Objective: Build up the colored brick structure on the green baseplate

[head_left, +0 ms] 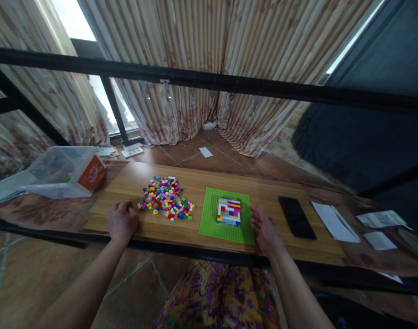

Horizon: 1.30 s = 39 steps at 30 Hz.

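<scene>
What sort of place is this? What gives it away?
Probably a room in a home: long beige striped curtains with reddish patterning, brown floor tiles, and small multicoloured plastic toy bricks heaped on a wood-grain board.

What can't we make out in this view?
Head view:
Left grip: underside and anything in it, hidden by the hand itself.
Right grip: contact with green baseplate, too small to tell.
Brick pile: lower bricks, covered by upper ones.
Brick build: far side, hidden by its own top.
Clear bin: contents, blurred by cloudy wall.
Orange label: wording, too blurred.
</scene>
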{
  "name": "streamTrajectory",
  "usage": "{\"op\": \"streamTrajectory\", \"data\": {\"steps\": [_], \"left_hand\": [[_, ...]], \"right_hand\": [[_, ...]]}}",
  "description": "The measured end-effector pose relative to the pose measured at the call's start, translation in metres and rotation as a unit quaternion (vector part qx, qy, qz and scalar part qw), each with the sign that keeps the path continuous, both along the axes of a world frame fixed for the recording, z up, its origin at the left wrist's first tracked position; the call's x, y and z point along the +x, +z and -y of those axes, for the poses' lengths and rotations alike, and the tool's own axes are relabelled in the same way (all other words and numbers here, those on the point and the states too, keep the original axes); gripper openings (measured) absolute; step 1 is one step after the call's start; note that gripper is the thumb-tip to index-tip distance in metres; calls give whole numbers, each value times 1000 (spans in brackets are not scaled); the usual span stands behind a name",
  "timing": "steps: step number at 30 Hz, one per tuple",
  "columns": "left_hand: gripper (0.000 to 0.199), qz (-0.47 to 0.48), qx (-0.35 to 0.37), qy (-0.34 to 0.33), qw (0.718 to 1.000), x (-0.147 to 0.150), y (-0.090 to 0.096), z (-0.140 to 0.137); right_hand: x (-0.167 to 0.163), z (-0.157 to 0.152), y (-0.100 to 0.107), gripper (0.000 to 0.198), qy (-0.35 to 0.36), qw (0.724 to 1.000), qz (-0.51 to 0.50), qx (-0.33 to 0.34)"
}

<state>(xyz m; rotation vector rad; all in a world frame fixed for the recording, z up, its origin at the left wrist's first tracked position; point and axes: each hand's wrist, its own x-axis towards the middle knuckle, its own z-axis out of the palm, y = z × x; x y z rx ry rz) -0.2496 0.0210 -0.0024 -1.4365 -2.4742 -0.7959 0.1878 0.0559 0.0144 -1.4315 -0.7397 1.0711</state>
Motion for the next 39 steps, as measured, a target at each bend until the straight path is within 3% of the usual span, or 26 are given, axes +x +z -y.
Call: {"op": "streamTrajectory", "data": {"steps": [3, 5, 10, 13, 16, 22, 27, 32, 39], "left_hand": [[29, -5, 5, 1, 1000, 0, -2, 0], [30, -3, 8, 0, 1000, 0, -2, 0], [27, 17, 10, 7, 1000, 2, -3, 1], [26, 26, 11, 5, 1000, 3, -4, 2], [26, 27, 14, 3, 1000, 3, -3, 3], [25, 38, 23, -2, 999, 5, -2, 4], [24, 38, 23, 4, 999, 4, -5, 4], [26, 28, 20, 3, 999, 3, -4, 4], [26, 22, 16, 2, 1000, 2, -3, 3]], "right_hand": [[-3, 12, 6, 40, -71, 997, 27, 16], [-16, 22, 11, 40, -59, 995, 76, 39], [-74, 44, 21, 35, 129, 968, 190, 102], [-106, 50, 18, 27, 242, 924, 262, 140], [-131, 50, 12, 24, 303, 879, 326, 169], [-158, 37, 3, 25, 300, 820, 450, 186], [-169, 28, -2, 20, 301, 792, 508, 157], [-169, 30, 1, 16, 303, 799, 496, 152], [-141, 54, 10, 19, 299, 883, 337, 130]]}}
